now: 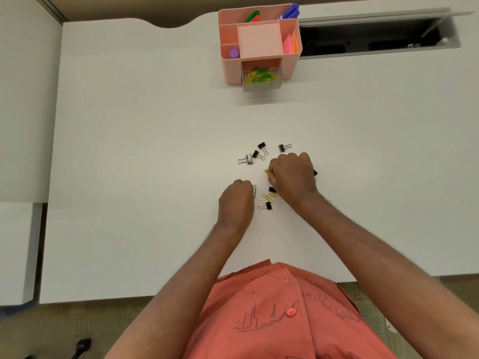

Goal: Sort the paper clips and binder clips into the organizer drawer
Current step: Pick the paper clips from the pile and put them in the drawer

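A pink desk organizer (233, 71) stands at the back of the white table, its clear drawer (261, 86) pulled out and filled with yellow and green paper clips (260, 76). Mid-table lie several black binder clips (255, 154) and two yellow paper clips (269, 196). My right hand (293, 177) is closed over the pile, pinching yellow paper clips (267, 171) at its fingertips. My left hand (236, 200) rests curled on the table with a green paper clip (254, 189) at its fingertips. One binder clip (315, 173) peeks out from behind my right hand.
The organizer's upper compartments hold markers (252, 16), pens (291, 11), sticky notes (290, 44) and a purple item (233, 53). An open cable slot (375, 40) cuts into the table at the back right. A second white surface (15, 252) adjoins on the left.
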The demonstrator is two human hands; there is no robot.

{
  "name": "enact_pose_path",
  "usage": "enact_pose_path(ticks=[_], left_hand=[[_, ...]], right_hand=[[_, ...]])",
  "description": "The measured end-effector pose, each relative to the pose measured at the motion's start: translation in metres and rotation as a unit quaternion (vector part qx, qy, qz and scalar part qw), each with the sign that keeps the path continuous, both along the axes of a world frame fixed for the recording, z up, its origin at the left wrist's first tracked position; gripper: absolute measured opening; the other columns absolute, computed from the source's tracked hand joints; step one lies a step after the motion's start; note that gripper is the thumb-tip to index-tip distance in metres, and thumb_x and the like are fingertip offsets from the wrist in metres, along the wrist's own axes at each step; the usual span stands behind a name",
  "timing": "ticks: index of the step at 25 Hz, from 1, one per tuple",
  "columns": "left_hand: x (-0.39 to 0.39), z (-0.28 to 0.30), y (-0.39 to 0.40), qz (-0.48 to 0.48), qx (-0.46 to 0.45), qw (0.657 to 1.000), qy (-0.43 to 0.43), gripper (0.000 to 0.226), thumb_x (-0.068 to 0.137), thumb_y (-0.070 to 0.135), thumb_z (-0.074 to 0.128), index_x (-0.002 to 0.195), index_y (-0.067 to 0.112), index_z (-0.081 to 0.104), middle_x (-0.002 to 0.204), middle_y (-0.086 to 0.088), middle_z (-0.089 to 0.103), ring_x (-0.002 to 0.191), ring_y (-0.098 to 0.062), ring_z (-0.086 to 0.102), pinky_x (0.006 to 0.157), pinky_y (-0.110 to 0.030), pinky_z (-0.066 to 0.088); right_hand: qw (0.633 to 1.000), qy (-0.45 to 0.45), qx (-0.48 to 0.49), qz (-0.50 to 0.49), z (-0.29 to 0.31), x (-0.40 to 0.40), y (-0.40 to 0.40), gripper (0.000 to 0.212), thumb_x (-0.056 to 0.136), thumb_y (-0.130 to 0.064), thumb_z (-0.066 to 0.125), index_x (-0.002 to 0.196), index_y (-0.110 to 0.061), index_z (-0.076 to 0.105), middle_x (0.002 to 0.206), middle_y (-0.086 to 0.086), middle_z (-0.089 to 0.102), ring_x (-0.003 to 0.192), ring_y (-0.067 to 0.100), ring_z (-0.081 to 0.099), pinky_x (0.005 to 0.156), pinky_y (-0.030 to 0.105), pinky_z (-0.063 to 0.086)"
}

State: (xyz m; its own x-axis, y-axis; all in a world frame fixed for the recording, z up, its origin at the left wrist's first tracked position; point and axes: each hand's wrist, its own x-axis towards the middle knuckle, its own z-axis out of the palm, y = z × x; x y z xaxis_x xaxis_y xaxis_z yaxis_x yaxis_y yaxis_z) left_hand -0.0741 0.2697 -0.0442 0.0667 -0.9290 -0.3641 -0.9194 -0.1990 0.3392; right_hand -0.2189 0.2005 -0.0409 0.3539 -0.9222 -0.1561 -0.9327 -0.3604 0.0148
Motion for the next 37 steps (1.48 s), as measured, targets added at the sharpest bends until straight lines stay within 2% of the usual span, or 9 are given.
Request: enact_pose_path(ticks=[4, 9, 13, 17, 23, 27, 29, 33, 37], left_hand=[[-0.006, 0.004, -0.005, 0.003, 0.001, 1.0, 0.012, 0.02, 0.09, -0.001, 0.053, 0.105, 0.01, 0.061, 0.101, -0.007, 0.063, 0.089, -0.028, 0.06, 0.068, -0.036, 0.046], [-0.001, 0.003, -0.007, -0.013, 0.011, 1.0, 0.021, 0.023, 0.09, 0.005, 0.05, 0.108, 0.015, 0.06, 0.102, -0.002, 0.065, 0.088, -0.026, 0.062, 0.072, -0.038, 0.053], [0.005, -0.002, -0.007, 0.042, -0.032, 0.988, 0.145, 0.019, 0.093, 0.015, 0.055, 0.108, 0.022, 0.066, 0.1, 0.009, 0.066, 0.082, -0.011, 0.06, 0.071, -0.028, 0.049], [0.003, -0.006, -0.009, 0.086, -0.038, 0.974, 0.207, 0.019, 0.095, 0.014, 0.059, 0.111, 0.021, 0.066, 0.1, 0.009, 0.065, 0.078, -0.005, 0.056, 0.073, -0.024, 0.046], [-0.002, -0.002, -0.003, 0.03, -0.018, 0.995, 0.097, 0.033, 0.092, 0.027, 0.072, 0.12, 0.017, 0.058, 0.114, 0.0, 0.059, 0.101, -0.018, 0.058, 0.081, -0.037, 0.054], [-0.004, 0.0, -0.013, 0.02, 0.012, 0.999, 0.041, 0.006, 0.095, 0.015, 0.062, 0.101, 0.015, 0.064, 0.104, -0.001, 0.061, 0.093, -0.023, 0.061, 0.075, -0.038, 0.054], [-0.005, 0.001, -0.02, -0.007, 0.034, 0.999, 0.021, 0.01, 0.093, 0.006, 0.058, 0.096, 0.013, 0.064, 0.101, -0.002, 0.06, 0.091, -0.024, 0.06, 0.073, -0.038, 0.053], [-0.003, 0.004, -0.029, -0.074, 0.046, 0.996, 0.025, 0.01, 0.09, 0.005, 0.052, 0.092, 0.01, 0.061, 0.099, -0.004, 0.056, 0.087, -0.025, 0.058, 0.07, -0.039, 0.054], [0.014, -0.003, -0.029, -0.095, 0.018, 0.991, 0.092, 0.006, 0.09, 0.012, 0.058, 0.087, 0.016, 0.062, 0.09, 0.005, 0.06, 0.079, -0.016, 0.057, 0.068, -0.032, 0.05]], right_hand=[[1.0, -0.008, -0.021, 0.018, -0.001, 0.001, -0.001, 0.01, 0.079, -0.017, 0.064, 0.071, -0.015, 0.058, 0.066, 0.002, 0.055, 0.064, 0.025, 0.052, 0.066, 0.036, 0.03], [0.998, -0.047, 0.032, -0.003, -0.005, -0.004, -0.01, 0.008, 0.082, -0.019, 0.058, 0.084, -0.015, 0.065, 0.081, 0.002, 0.062, 0.078, 0.026, 0.057, 0.074, 0.037, 0.036], [0.97, -0.183, 0.124, -0.1, -0.002, -0.015, -0.014, 0.006, 0.084, -0.026, 0.065, 0.088, -0.023, 0.069, 0.087, -0.007, 0.061, 0.087, 0.019, 0.056, 0.085, 0.038, 0.039], [0.952, -0.238, 0.117, -0.152, 0.002, -0.029, -0.014, 0.006, 0.084, -0.026, 0.068, 0.089, -0.023, 0.068, 0.087, -0.007, 0.06, 0.088, 0.017, 0.056, 0.089, 0.038, 0.041], [0.934, -0.298, 0.08, -0.181, 0.013, -0.031, -0.022, 0.004, 0.084, -0.028, 0.067, 0.086, -0.029, 0.065, 0.085, -0.01, 0.058, 0.085, 0.014, 0.055, 0.088, 0.04, 0.048], [0.916, -0.356, 0.031, -0.18, 0.033, -0.022, -0.05, 0.007, 0.085, -0.03, 0.068, 0.092, -0.029, 0.066, 0.094, -0.012, 0.06, 0.083, 0.012, 0.057, 0.084, 0.042, 0.051], [0.909, -0.379, 0.006, -0.172, 0.047, -0.015, -0.074, 0.007, 0.086, -0.032, 0.067, 0.092, -0.029, 0.065, 0.095, -0.015, 0.063, 0.081, 0.01, 0.06, 0.085, 0.043, 0.052], [0.926, -0.355, -0.043, -0.124, 0.065, 0.002, -0.128, 0.005, 0.088, -0.029, 0.063, 0.093, -0.026, 0.064, 0.087, -0.015, 0.065, 0.076, 0.012, 0.061, 0.084, 0.041, 0.052], [0.958, -0.261, -0.087, -0.074, 0.068, 0.018, -0.177, 0.018, 0.097, -0.028, 0.058, 0.109, -0.023, 0.069, 0.107, -0.004, 0.071, 0.1, 0.019, 0.063, 0.091, 0.042, 0.048]])
